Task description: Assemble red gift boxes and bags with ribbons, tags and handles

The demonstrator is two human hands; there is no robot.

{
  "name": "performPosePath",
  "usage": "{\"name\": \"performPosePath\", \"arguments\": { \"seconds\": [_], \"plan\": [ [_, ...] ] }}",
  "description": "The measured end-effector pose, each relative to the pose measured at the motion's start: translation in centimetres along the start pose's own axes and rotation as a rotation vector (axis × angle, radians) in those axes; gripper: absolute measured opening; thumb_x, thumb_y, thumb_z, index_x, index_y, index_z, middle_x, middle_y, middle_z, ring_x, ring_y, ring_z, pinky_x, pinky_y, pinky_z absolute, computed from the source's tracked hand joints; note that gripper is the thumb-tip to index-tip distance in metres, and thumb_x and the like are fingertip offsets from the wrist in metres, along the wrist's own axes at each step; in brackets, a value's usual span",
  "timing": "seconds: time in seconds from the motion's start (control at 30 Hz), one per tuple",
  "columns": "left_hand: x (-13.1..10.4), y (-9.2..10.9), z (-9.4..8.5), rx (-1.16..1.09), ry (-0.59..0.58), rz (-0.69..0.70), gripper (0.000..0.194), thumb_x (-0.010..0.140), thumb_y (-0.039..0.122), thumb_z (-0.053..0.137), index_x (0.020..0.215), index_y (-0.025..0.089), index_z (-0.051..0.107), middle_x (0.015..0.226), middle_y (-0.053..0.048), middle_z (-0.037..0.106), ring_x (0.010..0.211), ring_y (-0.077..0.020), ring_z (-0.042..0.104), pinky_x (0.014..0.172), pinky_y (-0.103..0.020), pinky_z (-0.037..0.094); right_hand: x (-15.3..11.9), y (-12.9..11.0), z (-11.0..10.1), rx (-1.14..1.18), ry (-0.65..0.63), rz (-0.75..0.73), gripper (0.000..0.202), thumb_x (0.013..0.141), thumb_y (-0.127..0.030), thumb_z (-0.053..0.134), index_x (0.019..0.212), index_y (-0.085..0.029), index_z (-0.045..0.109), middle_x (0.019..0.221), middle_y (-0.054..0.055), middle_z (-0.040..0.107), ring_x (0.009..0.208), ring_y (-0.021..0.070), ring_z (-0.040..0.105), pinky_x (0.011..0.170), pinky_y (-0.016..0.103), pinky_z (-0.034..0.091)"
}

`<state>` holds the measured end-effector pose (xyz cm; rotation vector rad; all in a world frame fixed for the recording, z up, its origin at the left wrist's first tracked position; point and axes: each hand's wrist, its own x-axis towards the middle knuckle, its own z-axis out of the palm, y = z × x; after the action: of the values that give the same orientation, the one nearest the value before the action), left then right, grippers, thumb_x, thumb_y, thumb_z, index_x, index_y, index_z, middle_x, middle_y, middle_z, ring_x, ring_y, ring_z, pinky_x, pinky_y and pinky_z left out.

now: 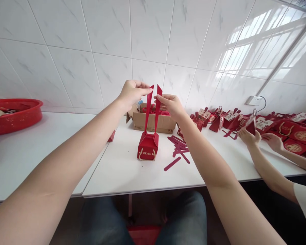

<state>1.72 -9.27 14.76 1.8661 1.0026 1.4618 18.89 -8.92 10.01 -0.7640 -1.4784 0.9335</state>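
A small red gift box (147, 147) with pale lettering and a twisted cord on its front stands upright on the white table (117, 178). From its top rise the two ends of a red ribbon (148, 109), drawn up nearly parallel. My left hand (135, 93) pinches the left ribbon end between thumb and fingers. The right end is pinched by my right hand (170, 103), a little lower. Both hands are above the box, not touching it.
Behind the ribbon sits an open cardboard box (163, 122) with red items. Dark red strips (178, 149) lie to the right. A red basin (17, 117) stands far left. At right, a co-worker's hands (250, 136) hold a small box beside many red gift boxes (293, 143).
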Motion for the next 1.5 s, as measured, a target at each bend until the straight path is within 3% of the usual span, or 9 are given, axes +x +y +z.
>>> {"name": "performPosePath", "arguments": {
  "seconds": [0.23, 0.43, 0.63, 0.73, 0.83, 0.93, 1.1, 1.23, 1.5],
  "plan": [
    [0.2, 0.6, 0.0, 0.097, -0.134, 0.091, 0.011, 0.069, 0.019, 0.076, 0.077, 0.014, 0.071, 0.081, -0.005, 0.067, 0.079, -0.0183, 0.062, 0.077, -0.036, 0.049, 0.0, -0.8, 0.6, -0.08, -0.089, -0.025, 0.029, 0.075, -0.044, 0.072, 0.071, -0.016, 0.067, 0.068, 0.001, 0.068, 0.064, 0.0108, 0.064, 0.066, 0.024, 0.055],
    [0.6, 0.7, -0.2, 0.178, -0.152, 0.149, 0.011, 0.068, 0.021, 0.077, 0.074, 0.014, 0.072, 0.072, -0.005, 0.067, 0.071, -0.0169, 0.062, 0.077, -0.037, 0.05, -0.3, -1.2, 0.5, -0.069, -0.204, -0.038, 0.021, 0.083, -0.039, 0.064, 0.082, -0.017, 0.066, 0.076, 0.0, 0.066, 0.069, 0.0098, 0.063, 0.071, 0.024, 0.054],
    [1.1, 0.9, 0.0, 0.207, -0.153, 0.104, 0.013, 0.064, 0.019, 0.079, 0.073, 0.014, 0.071, 0.065, -0.003, 0.065, 0.067, -0.0172, 0.062, 0.074, -0.038, 0.051, -0.8, -1.5, 0.8, -0.275, -0.148, -0.14, 0.027, 0.08, -0.043, 0.068, 0.078, -0.015, 0.067, 0.058, -0.005, 0.053, 0.056, 0.0066, 0.05, 0.057, 0.021, 0.045],
    [1.4, 0.9, 0.2, 0.145, -0.128, 0.028, 0.026, 0.059, 0.017, 0.084, 0.081, 0.014, 0.071, 0.063, -0.003, 0.065, 0.064, -0.0172, 0.063, 0.072, -0.038, 0.052, -0.4, -1.2, 0.9, -0.176, -0.139, -0.084, 0.027, 0.079, -0.043, 0.07, 0.077, -0.016, 0.067, 0.059, -0.004, 0.055, 0.056, 0.007, 0.052, 0.059, 0.022, 0.048],
    [1.1, 0.6, 0.2, 0.085, -0.101, 0.011, 0.02, 0.06, 0.018, 0.083, 0.074, 0.013, 0.07, 0.065, -0.005, 0.067, 0.063, -0.0165, 0.062, 0.068, -0.036, 0.051, 0.0, -0.8, 0.6, 0.002, -0.208, 0.045, 0.023, 0.081, -0.04, 0.069, 0.083, -0.017, 0.069, 0.075, 0.001, 0.067, 0.068, 0.01, 0.063, 0.07, 0.025, 0.054],
    [-0.1, 0.0, 0.0, 0.132, -0.07, 0.135, 0.013, 0.064, 0.022, 0.081, 0.067, 0.014, 0.07, 0.068, -0.005, 0.069, 0.064, -0.0161, 0.062, 0.066, -0.033, 0.049, 0.1, -0.5, 0.2, 0.125, -0.244, 0.158, 0.018, 0.087, -0.032, 0.063, 0.079, -0.016, 0.068, 0.078, 0.003, 0.069, 0.072, 0.0112, 0.065, 0.072, 0.025, 0.055],
    [-2.8, -2.6, 0.4, 0.377, -0.004, 0.505, 0.011, 0.069, 0.03, 0.077, 0.07, 0.019, 0.075, 0.072, -0.002, 0.067, 0.064, -0.0139, 0.057, 0.062, -0.029, 0.046, 0.0, -0.2, -0.5, 0.24, -0.349, 0.201, 0.022, 0.091, -0.024, 0.051, 0.083, -0.015, 0.069, 0.074, 0.003, 0.069, 0.072, 0.0102, 0.064, 0.073, 0.022, 0.053],
    [-3.8, -4.9, 1.1, 0.572, -0.043, 0.74, 0.018, 0.084, 0.03, 0.063, 0.076, 0.021, 0.076, 0.07, -0.004, 0.066, 0.068, -0.0172, 0.058, 0.062, -0.03, 0.044, 0.1, -0.6, -0.8, 0.189, -0.305, 0.234, 0.019, 0.09, -0.023, 0.054, 0.093, -0.013, 0.07, 0.074, 0.003, 0.068, 0.066, 0.0093, 0.061, 0.065, 0.019, 0.052],
    [-3.6, -5.9, 1.6, 0.809, -0.177, 0.686, 0.03, 0.087, 0.027, 0.048, 0.07, 0.023, 0.072, 0.071, -0.008, 0.068, 0.078, -0.0245, 0.061, 0.067, -0.036, 0.043, 0.2, -2.5, -0.3, -0.03, -0.266, 0.341, 0.017, 0.085, -0.016, 0.054, 0.077, -0.013, 0.069, 0.074, 0.006, 0.066, 0.06, 0.0106, 0.056, 0.067, 0.028, 0.052]
  ]
}}
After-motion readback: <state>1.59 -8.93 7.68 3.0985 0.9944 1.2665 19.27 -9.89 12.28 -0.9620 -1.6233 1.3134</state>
